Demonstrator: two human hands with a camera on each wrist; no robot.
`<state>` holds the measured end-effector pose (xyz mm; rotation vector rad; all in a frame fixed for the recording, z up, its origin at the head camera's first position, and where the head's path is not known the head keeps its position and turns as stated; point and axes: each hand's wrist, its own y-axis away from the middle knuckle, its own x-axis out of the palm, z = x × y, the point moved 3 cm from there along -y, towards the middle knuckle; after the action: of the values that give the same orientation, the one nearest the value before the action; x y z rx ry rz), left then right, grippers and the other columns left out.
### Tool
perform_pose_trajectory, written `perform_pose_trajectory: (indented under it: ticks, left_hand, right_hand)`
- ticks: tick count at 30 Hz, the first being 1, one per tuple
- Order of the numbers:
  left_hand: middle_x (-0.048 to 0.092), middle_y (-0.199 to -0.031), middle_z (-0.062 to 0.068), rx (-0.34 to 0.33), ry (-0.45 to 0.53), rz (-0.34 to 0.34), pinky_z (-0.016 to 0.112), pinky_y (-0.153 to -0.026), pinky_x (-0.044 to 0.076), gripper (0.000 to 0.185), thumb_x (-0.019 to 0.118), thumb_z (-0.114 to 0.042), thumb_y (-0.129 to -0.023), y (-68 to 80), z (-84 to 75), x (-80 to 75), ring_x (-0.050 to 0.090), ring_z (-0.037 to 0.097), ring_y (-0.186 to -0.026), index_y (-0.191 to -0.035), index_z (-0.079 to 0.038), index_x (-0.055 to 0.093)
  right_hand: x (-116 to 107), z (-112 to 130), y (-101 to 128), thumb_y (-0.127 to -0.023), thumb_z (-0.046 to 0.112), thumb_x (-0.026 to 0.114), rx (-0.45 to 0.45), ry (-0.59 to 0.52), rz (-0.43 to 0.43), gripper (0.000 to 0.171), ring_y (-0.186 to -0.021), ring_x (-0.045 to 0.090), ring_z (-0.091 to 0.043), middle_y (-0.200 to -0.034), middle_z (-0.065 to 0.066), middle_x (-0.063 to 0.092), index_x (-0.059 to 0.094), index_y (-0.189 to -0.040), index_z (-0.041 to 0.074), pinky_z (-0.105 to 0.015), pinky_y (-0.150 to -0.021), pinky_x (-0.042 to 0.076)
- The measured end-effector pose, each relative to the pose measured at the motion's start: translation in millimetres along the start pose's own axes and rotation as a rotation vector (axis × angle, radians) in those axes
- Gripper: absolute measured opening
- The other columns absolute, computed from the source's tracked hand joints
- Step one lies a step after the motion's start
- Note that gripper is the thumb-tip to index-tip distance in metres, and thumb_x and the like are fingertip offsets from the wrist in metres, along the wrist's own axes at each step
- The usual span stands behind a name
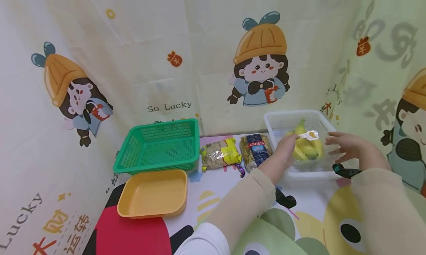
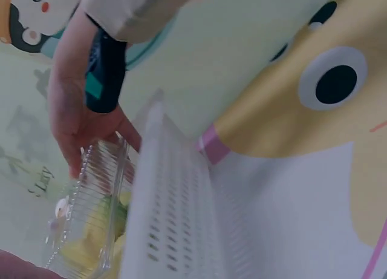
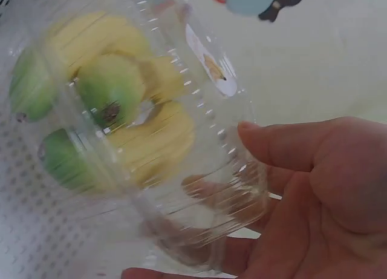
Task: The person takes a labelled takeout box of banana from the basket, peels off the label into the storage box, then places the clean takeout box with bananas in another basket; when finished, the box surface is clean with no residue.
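Observation:
A clear plastic box of bananas (image 1: 307, 148) is between my hands, over the white basket (image 1: 313, 174). My left hand (image 1: 281, 155) holds the box's left side; most of its fingers are hidden. On the opposite side, my right hand (image 1: 349, 148) grips the box. In the right wrist view, that hand's thumb (image 3: 272, 146) lies on the ribbed edge, and its fingers show through the clear plastic below. The bananas (image 3: 121, 103) are yellow with green ends, and a small label (image 3: 210, 62) sticks to the box. The left wrist view shows the basket's perforated wall (image 2: 163, 224) beside the box.
Left of the white basket lie an Agnesi pasta bag (image 1: 256, 151), a yellow-ended clear bag (image 1: 220, 154) and a small purple wrapped item (image 1: 240, 170). Farther left stand a green basket (image 1: 159, 164) and a yellow tray (image 1: 153, 194). Printed cloth hangs behind the table.

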<state>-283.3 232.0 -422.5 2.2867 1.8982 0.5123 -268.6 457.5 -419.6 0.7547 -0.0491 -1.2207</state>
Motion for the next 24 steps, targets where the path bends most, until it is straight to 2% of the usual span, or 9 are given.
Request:
perform_pose_trajectory:
  ticks: [5, 8, 12, 18, 24]
  left_hand:
    - [0.059, -0.136, -0.003, 0.043, -0.028, 0.029, 0.049, -0.112, 0.039, 0.036, 0.063, -0.028, -0.085, 7.9, -17.1, -11.0, 0.050, 0.026, -0.132, -0.120, -0.019, 0.069]
    - [0.059, -0.136, -0.004, 0.061, -0.064, 0.051, 0.051, -0.112, 0.039, 0.037, 0.062, -0.030, -0.086, 14.4, -24.1, -18.6, 0.051, 0.025, -0.131, -0.121, -0.021, 0.068]
    - [0.061, -0.132, -0.008, 0.098, -0.160, 0.076, 0.051, -0.110, 0.040, 0.037, 0.060, -0.034, -0.088, 21.0, -31.5, -29.8, 0.053, 0.023, -0.128, -0.122, -0.022, 0.068]
    - [0.059, -0.135, -0.013, 0.134, -0.294, 0.120, 0.049, -0.107, 0.044, 0.045, 0.058, -0.041, -0.090, 28.3, -34.7, -49.2, 0.055, 0.019, -0.127, -0.133, -0.029, 0.062]
    - [0.059, -0.137, -0.011, 0.176, -0.377, 0.126, 0.046, -0.103, 0.046, 0.042, 0.056, -0.041, -0.094, 39.2, -40.2, -83.1, 0.056, 0.017, -0.126, -0.135, -0.036, 0.058]
  right_hand:
    - [2.8, 26.6, 12.1, -0.105, 0.051, 0.031, -0.094, 0.026, -0.104, 0.085, -0.139, 0.017, -0.062, -0.156, -0.036, -0.018, -0.023, -0.152, 0.007, -0.058, -0.092, 0.053]
    - [7.1, 36.5, 16.2, -0.104, 0.053, 0.030, -0.150, 0.010, -0.122, 0.085, -0.139, 0.012, -0.063, -0.155, -0.032, -0.027, -0.025, -0.152, 0.009, -0.059, -0.092, 0.052]
    - [14.1, 45.2, 18.9, -0.104, 0.053, 0.032, -0.221, -0.028, -0.155, 0.085, -0.141, 0.009, -0.062, -0.157, -0.025, -0.030, -0.025, -0.153, 0.013, -0.058, -0.093, 0.053]
    - [30.9, 51.5, 17.5, -0.102, 0.055, 0.034, -0.297, -0.066, -0.261, 0.084, -0.141, 0.013, -0.056, -0.161, -0.020, -0.022, -0.018, -0.156, 0.017, -0.046, -0.084, 0.059]
    - [55.0, 60.2, 8.6, -0.101, 0.055, 0.037, -0.334, -0.108, -0.348, 0.082, -0.139, 0.022, -0.052, -0.165, -0.020, -0.009, -0.005, -0.159, 0.016, -0.043, -0.080, 0.061]
